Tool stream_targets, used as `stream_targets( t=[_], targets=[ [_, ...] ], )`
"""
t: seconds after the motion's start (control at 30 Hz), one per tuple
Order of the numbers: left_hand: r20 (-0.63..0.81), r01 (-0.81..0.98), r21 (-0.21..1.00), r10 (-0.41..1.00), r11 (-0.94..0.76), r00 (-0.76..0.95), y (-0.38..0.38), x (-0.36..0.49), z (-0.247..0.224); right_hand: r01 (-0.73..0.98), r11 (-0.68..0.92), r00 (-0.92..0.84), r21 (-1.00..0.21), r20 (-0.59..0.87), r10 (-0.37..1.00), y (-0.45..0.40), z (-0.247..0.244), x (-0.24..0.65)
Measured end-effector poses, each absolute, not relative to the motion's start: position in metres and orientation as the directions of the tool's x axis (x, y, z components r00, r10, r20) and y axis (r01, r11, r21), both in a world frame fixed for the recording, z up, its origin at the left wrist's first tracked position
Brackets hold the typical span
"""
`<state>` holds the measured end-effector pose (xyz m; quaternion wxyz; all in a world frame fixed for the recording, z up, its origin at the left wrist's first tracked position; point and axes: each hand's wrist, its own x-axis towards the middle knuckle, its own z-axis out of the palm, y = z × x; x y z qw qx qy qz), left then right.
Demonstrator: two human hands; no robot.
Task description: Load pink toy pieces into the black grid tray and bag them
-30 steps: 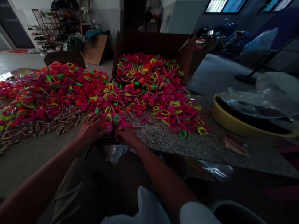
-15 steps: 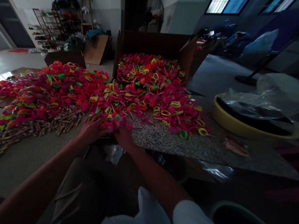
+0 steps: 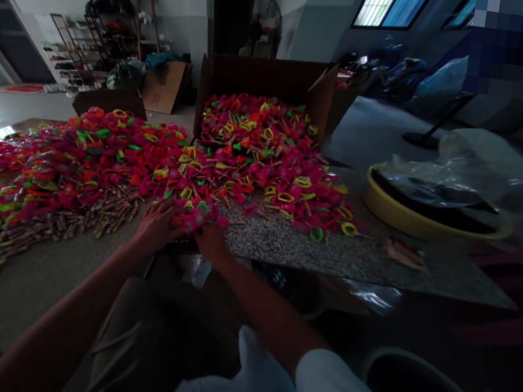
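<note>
My left hand point(image 3: 157, 226) lies at the table's near edge, its fingers stretched out against the left side of a small cluster of pink, orange and green plastic pieces point(image 3: 194, 216). My right hand point(image 3: 210, 241) is on the other side of that cluster; its fingertips are hidden, so its grip is unclear. Just beyond both hands spreads a large heap of similar bright plastic pieces point(image 3: 117, 151), some ring-shaped. Thin patterned sticks point(image 3: 105, 214) lie along the heap's near left side.
An open cardboard box point(image 3: 268, 75) on its side spills more pieces onto the speckled tabletop point(image 3: 274, 243). To the right are a yellow basin point(image 3: 431, 225) with clear plastic bags point(image 3: 477, 166) and a small flat packet point(image 3: 406, 252). A large tub point(image 3: 379, 359) stands low at right.
The view has shifted slightly, so the scene sits a little further left. Both hands stay around the same small cluster, with barely any movement.
</note>
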<state>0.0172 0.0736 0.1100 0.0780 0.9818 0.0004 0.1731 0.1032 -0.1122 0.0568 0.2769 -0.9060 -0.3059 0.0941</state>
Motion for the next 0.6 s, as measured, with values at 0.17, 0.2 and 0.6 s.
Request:
stream_targets(
  t=[0.17,0.2,0.6],
  targets=[
    [0.332,-0.001,0.159,0.052,-0.987,0.942,0.0746,0.0185,0.1081,0.491,-0.665,0.823,-0.563,0.049,0.566,-0.11,0.0561,0.0996],
    [0.33,-0.004,0.16,0.049,-0.987,0.943,0.0748,0.0187,0.1082,0.489,-0.664,0.826,-0.566,0.056,0.561,-0.1094,0.0551,0.099],
    [0.332,-0.029,0.158,0.025,-0.987,0.943,0.0783,0.0187,0.1079,0.557,-0.616,0.764,-0.557,0.055,0.642,-0.1116,0.0599,0.1065]
  ],
)
